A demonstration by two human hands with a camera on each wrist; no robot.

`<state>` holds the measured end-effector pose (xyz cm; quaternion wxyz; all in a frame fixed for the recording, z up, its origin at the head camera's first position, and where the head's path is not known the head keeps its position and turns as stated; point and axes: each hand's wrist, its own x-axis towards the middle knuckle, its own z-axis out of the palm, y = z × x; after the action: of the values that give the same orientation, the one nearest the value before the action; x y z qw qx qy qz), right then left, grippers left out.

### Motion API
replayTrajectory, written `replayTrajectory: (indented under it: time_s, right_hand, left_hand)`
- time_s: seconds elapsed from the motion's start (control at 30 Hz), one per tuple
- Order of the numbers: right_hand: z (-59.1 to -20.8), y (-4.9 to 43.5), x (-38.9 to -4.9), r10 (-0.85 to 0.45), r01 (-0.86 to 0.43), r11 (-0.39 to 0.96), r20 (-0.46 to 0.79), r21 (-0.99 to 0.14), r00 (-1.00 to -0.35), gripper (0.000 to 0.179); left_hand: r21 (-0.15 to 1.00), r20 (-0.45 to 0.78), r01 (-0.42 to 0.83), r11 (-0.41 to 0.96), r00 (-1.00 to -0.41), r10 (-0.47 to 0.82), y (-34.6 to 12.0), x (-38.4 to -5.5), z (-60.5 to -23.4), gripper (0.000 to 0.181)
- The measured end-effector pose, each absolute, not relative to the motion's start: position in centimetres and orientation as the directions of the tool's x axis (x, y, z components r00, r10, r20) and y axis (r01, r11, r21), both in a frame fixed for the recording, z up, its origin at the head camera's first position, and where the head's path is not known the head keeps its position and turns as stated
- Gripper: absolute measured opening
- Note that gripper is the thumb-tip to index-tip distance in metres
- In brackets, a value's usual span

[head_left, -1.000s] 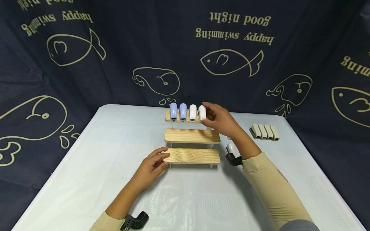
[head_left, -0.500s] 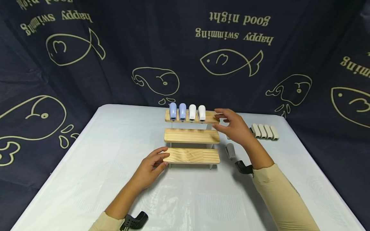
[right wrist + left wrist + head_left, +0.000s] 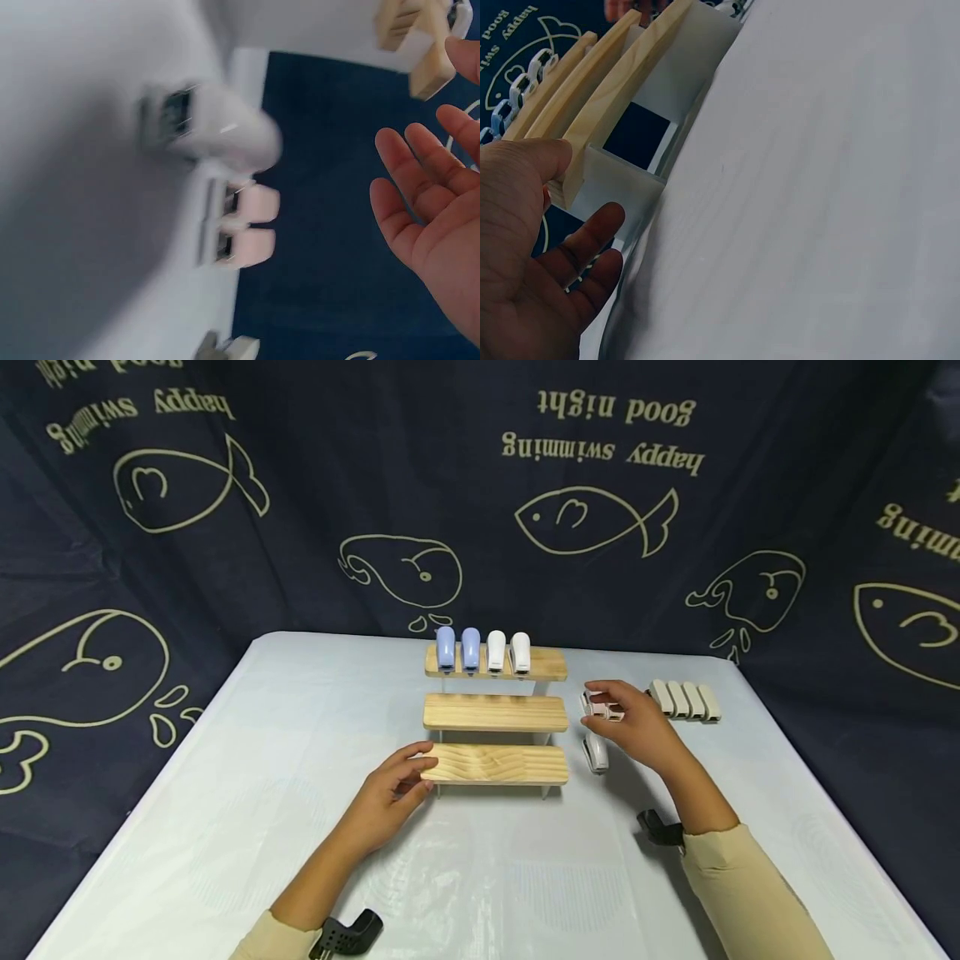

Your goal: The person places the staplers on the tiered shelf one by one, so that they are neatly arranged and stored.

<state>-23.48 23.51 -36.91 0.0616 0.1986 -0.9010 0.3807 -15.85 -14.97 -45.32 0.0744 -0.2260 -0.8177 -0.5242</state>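
Observation:
My left hand (image 3: 390,797) holds the left end of the lowest shelf of a three-tier wooden stand (image 3: 495,764). In the left wrist view, the thumb (image 3: 559,157) lies on the board's end and the lower fingers curve loosely. Two blue mini staplers (image 3: 446,650) and two white mini staplers (image 3: 520,653) stand in a row on the top shelf. Right of the stand, my right hand (image 3: 633,722) reaches over pale pink mini staplers (image 3: 597,710), partly covering them. Its fingers (image 3: 405,165) are spread and apart from them in the right wrist view.
A single white mini stapler (image 3: 596,753) lies nearer, right of the stand. Several cream mini staplers (image 3: 684,700) form a row farther right. The middle shelf (image 3: 495,712) stands between the other two. A dark printed cloth (image 3: 315,485) hangs behind the white table (image 3: 247,827).
My right hand has left the rightmost white mini stapler on the top shelf. It has moved right and nearer, to the pink mini staplers. The left hand has stayed put.

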Motion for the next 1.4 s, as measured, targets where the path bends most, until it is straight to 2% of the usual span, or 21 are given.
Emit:
replayTrajectory:
  time_s: [0.43, 0.67, 1.13, 1.4]
  right_hand:
    - [-40.7, 25.8, -22.3, -0.341, -0.390, 0.676, 0.203, -0.625, -0.918, 0.056]
    - [-41.4, 26.5, -22.2, -0.361, -0.378, 0.679, 0.162, -0.629, -0.919, 0.059]
    - [-42.7, 26.6, -22.3, -0.405, -0.362, 0.703, 0.075, -0.612, -0.911, 0.067]
    - [-42.6, 26.7, -22.1, -0.398, -0.367, 0.738, 0.073, -0.566, -0.915, 0.069]
  left_hand:
    - [0.817, 0.354, 0.444, 0.368, -0.890, 0.288, -14.8, -15.6, -45.0, 0.033]
    - [0.807, 0.364, 0.448, 0.384, -0.890, 0.274, -14.4, -15.2, -44.3, 0.031]
    - [0.812, 0.362, 0.456, 0.363, -0.883, 0.300, -15.2, -15.6, -45.1, 0.033]
    - [0.808, 0.377, 0.474, 0.350, -0.872, 0.310, -15.0, -15.7, -45.0, 0.031]
